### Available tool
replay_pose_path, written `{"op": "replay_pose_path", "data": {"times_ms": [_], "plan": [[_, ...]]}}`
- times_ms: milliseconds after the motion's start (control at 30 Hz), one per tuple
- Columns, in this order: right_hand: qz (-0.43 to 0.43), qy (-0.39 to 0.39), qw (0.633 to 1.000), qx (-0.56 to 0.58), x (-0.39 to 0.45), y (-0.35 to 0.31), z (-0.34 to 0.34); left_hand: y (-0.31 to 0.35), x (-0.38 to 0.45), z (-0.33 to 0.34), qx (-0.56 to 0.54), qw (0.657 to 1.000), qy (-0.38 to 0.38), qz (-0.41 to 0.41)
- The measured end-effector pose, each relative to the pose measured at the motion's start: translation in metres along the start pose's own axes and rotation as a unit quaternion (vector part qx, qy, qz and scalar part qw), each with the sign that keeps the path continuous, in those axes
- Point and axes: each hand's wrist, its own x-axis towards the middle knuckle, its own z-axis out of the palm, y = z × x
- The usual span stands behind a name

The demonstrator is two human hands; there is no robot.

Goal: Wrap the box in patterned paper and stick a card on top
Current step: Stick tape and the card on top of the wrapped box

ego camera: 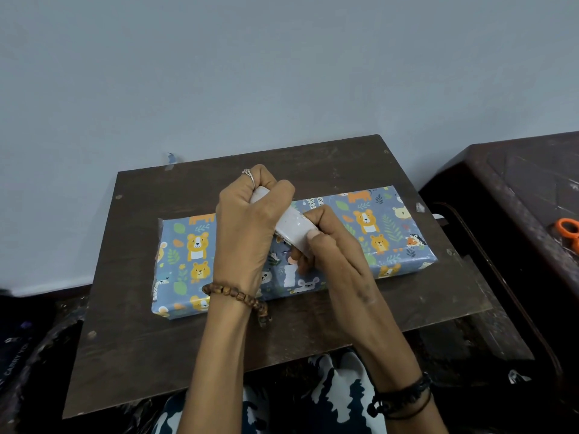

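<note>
A flat box (369, 233) wrapped in blue paper with bears and leaves lies across a dark wooden board (219, 349). Above its middle, my left hand (250, 223) grips the far end of a pale grey-white roll of tape (294, 228). My right hand (326, 245) pinches the roll's near end between thumb and fingers. Both hands hover just over the box top. No card is in view.
Orange-handled scissors (568, 233) lie on a dark table (517, 183) at the right. A scrap of tape (170, 159) sticks up at the board's far left edge, and another scrap (419, 207) sits near the box's right end. A plain wall stands behind.
</note>
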Motion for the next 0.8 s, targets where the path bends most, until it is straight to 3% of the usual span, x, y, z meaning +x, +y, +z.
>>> {"op": "replay_pose_path", "data": {"times_ms": [800], "plan": [[-0.033, -0.007, 0.999, -0.04, -0.0024, 0.0021, -0.0045, 0.001, -0.0014, 0.0018, -0.004, 1.0, -0.011, 0.005]]}}
